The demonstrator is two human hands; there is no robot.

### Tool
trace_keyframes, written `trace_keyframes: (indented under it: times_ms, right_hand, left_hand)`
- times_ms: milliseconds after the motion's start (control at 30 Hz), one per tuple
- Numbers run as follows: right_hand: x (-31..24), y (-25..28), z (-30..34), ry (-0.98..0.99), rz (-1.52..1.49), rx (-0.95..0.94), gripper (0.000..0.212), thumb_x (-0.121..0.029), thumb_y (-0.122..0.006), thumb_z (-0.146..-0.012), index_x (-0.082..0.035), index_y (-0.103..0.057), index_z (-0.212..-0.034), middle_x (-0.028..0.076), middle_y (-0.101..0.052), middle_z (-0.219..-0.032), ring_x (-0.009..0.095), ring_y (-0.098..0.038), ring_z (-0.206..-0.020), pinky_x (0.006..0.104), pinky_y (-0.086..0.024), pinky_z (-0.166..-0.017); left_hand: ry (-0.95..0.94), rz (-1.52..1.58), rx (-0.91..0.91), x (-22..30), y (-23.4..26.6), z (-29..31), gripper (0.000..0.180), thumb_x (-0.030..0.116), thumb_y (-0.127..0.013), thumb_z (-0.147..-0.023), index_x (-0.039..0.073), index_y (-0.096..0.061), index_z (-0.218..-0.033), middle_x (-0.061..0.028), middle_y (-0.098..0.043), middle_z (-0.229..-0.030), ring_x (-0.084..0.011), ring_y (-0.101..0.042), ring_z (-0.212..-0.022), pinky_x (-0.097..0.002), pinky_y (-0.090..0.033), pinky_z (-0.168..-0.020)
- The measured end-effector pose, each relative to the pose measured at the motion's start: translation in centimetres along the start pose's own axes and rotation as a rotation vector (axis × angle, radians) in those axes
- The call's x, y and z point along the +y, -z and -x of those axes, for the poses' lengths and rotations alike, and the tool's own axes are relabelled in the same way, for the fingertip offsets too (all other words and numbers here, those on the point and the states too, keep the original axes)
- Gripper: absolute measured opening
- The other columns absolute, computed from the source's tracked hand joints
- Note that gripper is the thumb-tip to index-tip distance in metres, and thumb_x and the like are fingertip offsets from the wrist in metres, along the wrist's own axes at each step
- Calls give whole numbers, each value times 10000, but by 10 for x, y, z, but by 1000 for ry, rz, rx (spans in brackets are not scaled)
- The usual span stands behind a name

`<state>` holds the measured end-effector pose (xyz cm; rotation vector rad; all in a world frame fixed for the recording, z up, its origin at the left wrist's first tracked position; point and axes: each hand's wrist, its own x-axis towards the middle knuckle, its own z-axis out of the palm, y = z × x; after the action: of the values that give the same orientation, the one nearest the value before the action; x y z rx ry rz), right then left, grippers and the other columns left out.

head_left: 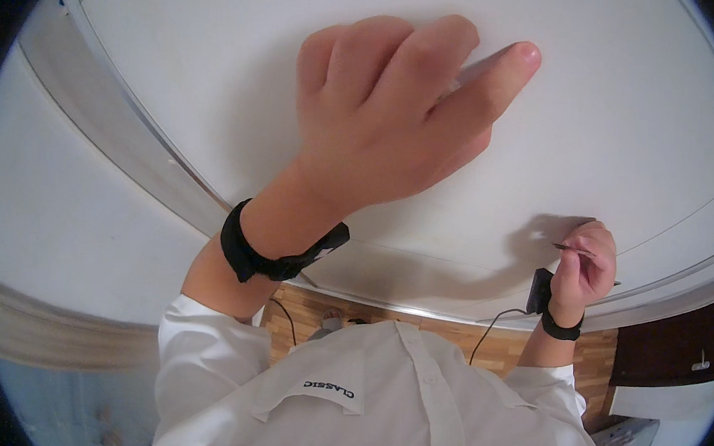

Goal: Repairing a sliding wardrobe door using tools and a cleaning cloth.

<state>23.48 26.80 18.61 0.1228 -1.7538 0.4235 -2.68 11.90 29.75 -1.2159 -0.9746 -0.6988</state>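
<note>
My left hand is raised high before a white panel, with its back toward me. Its fingers are curled and the index finger points out to the right. A sliver of something pale shows between the index and middle fingers, too little to name. Lower and to the right, my right hand is closed in a pinch close to the panel. It grips a thin, dark, slender object; a narrow tip pokes out on the hand's far side. Its kind cannot be made out.
Black bands circle both wrists, and a dark cable hangs by the right one. A metal-edged frame runs along the panel's left. Below lies a wooden floor. Dark brown furniture stands at the lower right, a bluish pane at the lower left.
</note>
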Motion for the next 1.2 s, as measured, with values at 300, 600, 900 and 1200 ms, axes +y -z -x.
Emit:
trace_keyframes:
  times_ms: [300, 600, 900, 1200]
  right_hand:
    - [-2, -2, -4, 27, 3, -11, 146, -77, -675, -861, -28, -612, -983, 79, -606, -767, 216, -535, -644, 325, -431, -582]
    - [-7, -1, -3, -15, -2, -6, 130, -71, -667, -867, -42, -603, -976, 76, -602, -759, 212, -534, -638, 323, -435, -590]
    - [-7, 1, -5, -16, -8, -18, 132, -93, -686, -875, -45, -598, -961, 72, -596, -748, 205, -534, -635, 317, -435, -593]
    - [-6, 3, -4, -38, -14, 10, 135, -95, -681, -880, -35, -605, -974, 80, -603, -757, 207, -522, -641, 310, -422, -592]
  left_hand:
    - [58, 21, 25, 5, 2, 0, 405, 246, -736, -754, 249, -733, -1159, 6, -595, -1017, -150, -510, -898, -316, -354, -820]
    - [27, -36, 69, -3, 0, -5, 450, 325, -765, -718, 270, -734, -1164, -2, -520, -993, -160, -465, -915, -313, -349, -828]
    - [2, 0, 126, -2, -4, -3, 419, 258, -796, -653, 259, -751, -1070, 12, -527, -970, -144, -477, -869, -278, -355, -789]
    - [12, 35, 144, 8, -12, -1, 417, 133, -752, -618, 251, -753, -1017, 31, -541, -943, -138, -481, -827, -274, -360, -754]
